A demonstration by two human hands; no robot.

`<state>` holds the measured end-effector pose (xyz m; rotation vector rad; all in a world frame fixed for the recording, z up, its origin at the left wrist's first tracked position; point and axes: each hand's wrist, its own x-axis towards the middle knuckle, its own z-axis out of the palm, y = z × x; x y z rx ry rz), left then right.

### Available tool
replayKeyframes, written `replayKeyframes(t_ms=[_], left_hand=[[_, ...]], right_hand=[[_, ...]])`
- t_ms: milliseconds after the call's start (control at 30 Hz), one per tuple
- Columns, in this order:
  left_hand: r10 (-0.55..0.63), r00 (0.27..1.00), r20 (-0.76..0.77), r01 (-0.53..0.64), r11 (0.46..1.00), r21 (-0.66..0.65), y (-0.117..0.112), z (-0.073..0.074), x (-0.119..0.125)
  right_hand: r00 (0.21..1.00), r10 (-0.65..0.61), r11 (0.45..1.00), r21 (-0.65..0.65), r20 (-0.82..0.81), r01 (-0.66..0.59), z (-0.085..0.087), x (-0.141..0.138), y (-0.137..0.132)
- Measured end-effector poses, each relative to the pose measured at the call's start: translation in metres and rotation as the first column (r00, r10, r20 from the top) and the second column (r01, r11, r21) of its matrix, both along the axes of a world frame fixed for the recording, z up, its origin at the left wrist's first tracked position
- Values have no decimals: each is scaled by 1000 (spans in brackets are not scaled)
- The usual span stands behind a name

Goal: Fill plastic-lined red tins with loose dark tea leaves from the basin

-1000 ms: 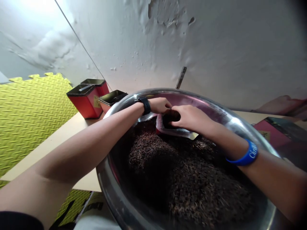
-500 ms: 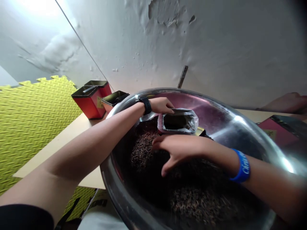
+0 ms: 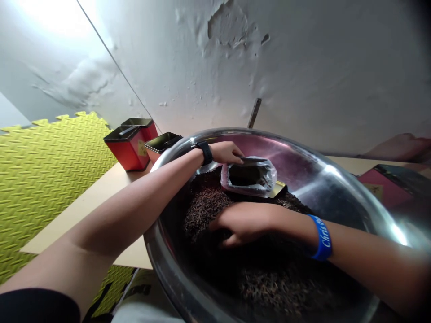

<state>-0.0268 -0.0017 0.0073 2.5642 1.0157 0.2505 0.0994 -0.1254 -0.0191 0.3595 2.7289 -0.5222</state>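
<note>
A big steel bowl (image 3: 340,179) holds a heap of dark loose tea leaves (image 3: 269,278). My left hand (image 3: 226,152), with a black watch at the wrist, pinches the rim of an open plastic-lined bag (image 3: 249,177) that stands in the leaves at the bowl's far side. My right hand (image 3: 243,222), with a blue wristband, lies on the leaves just in front of the bag, its fingers curled down into them.
Two red square tins (image 3: 129,143) and a third open tin (image 3: 163,142) stand on the pale table (image 3: 90,202) to the left. A yellow foam mat (image 3: 43,175) lies beyond. A red box (image 3: 387,184) sits to the right, against the peeling wall.
My right hand left the bag's mouth, came toward me and dropped onto the leaves, where its fingers now curl in. The left hand kept hold of the bag.
</note>
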Motion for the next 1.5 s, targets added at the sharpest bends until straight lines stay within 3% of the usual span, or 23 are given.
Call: replayKeyframes(t_ms=[133,333,533,667,900,1000,1200,1300,1400,1500], left_hand=[[13,1000,-4,-13,1000,8,-2,1,0],[-2,1000,-3,2,1000,13,-4,3,0],[-11,999,30,11,1000,-18,-6,2,-1],[-15,1000,20,15,999,-30,-4,0,1],[32,999,4,-32,999,-18,3,-3,-1],[61,998,15,-61,998,3,3,-3,-3],[3,999,41,-2,1000,-26,2,-1,-4],[22,998,51,-20,999,-43,1,-1,-5],[60,998,32,-59,997,-46,3,-3,-5],[57,998,35,-55,998,-38,5,-4,-4]], right_hand=[[989,-19,1000,-4,-144,19,10,0,1],[950,-118,993,-19,-289,117,39,8,5],[885,-282,938,85,-371,335,57,27,31],[871,-367,861,236,-326,451,44,34,52],[834,-404,662,509,-376,550,11,25,62],[825,-392,627,537,-407,564,6,25,61],[804,-274,687,477,-528,548,15,20,46],[815,-217,807,370,-538,460,18,9,30],[895,-142,947,205,-424,247,7,0,12],[952,-92,989,86,-292,122,-18,-4,1]])
